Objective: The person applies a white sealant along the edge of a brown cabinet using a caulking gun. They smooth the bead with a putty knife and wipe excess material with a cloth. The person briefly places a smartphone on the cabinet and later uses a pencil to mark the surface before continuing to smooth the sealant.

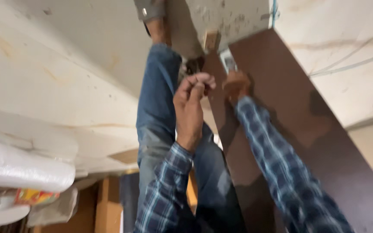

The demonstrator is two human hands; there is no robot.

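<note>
A carpentry or fit-out site is showing: rough unpainted plaster ceiling [65, 56], dark brown laminated board [307, 129], loose blue wires [350, 64], stacked plywood [109, 207].

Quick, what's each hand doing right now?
Left hand: fingers pinched shut near the top edge of the dark brown panel; what it grips cannot be told.
Right hand: pressed on the panel; grip unclear.

Single head cam, no second view to overlap. It's tilted steeply upward rather than down, facing the pale ceiling [78, 47] and the top of a dark brown panel [307, 129] on the right. Very close range: plaid sleeves and both raised hands fill centre frame, slightly motion-blurred.
</note>
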